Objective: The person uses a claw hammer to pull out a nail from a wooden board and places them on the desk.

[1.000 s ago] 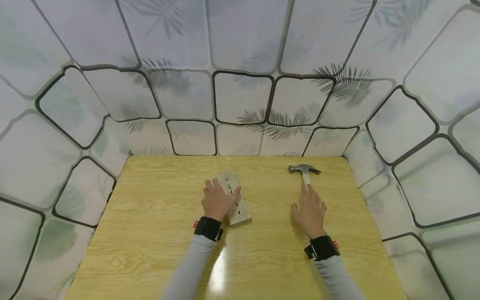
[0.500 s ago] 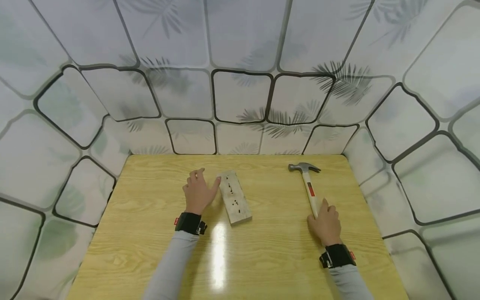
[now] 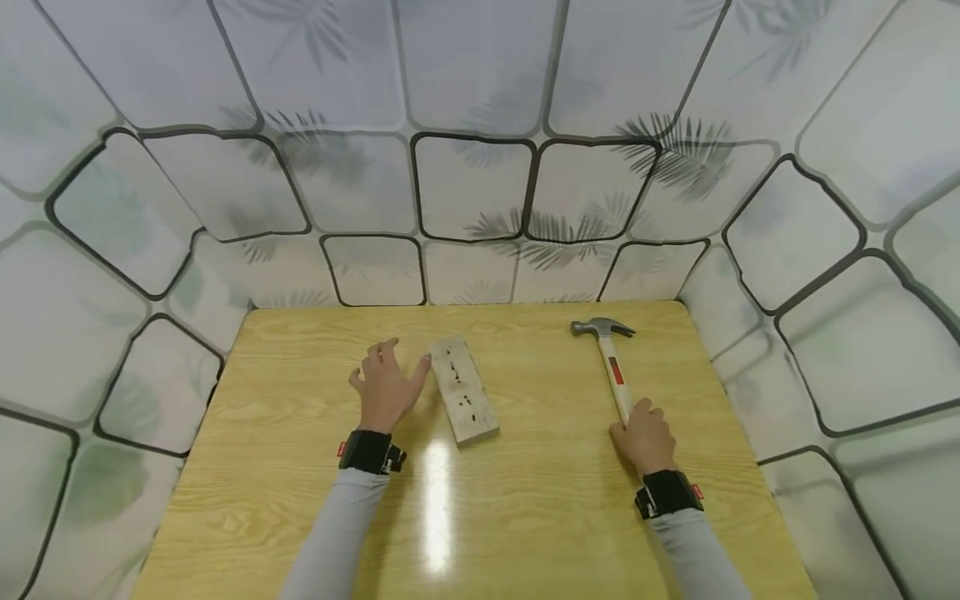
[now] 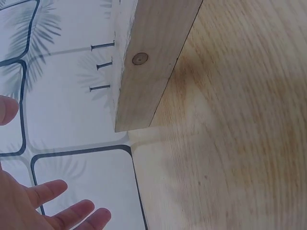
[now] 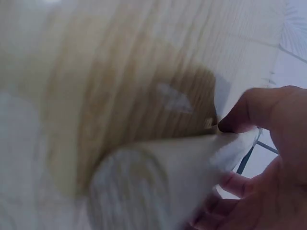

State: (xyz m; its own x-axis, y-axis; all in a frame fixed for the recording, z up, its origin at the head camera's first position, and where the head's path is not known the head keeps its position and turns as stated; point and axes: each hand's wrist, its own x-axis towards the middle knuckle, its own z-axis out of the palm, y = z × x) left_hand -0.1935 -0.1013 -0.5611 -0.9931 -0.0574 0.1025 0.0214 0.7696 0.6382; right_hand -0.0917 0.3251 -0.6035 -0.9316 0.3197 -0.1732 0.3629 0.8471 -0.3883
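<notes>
A pale wooden block (image 3: 474,408) lies flat on the table, with several nails standing up from its top. In the left wrist view the nails (image 4: 102,46) show in profile, beside a knot in the block's side (image 4: 153,28). My left hand (image 3: 384,392) is just left of the block, its fingers spread and holding nothing; whether the thumb touches the block I cannot tell. A claw hammer (image 3: 615,375) lies on the right, metal head pointing away. My right hand (image 3: 645,435) grips the lower handle, whose thick butt end (image 5: 129,187) fills the right wrist view.
The wood-grain table (image 3: 300,517) carries both things. Patterned cloth walls (image 3: 480,187) close in its back and sides. A bright light reflection (image 3: 437,508) lies on the tabletop in front of the block.
My left hand has let go of the block and moved left. My right hand has slid down toward the near end of the hammer and now grips its handle.
</notes>
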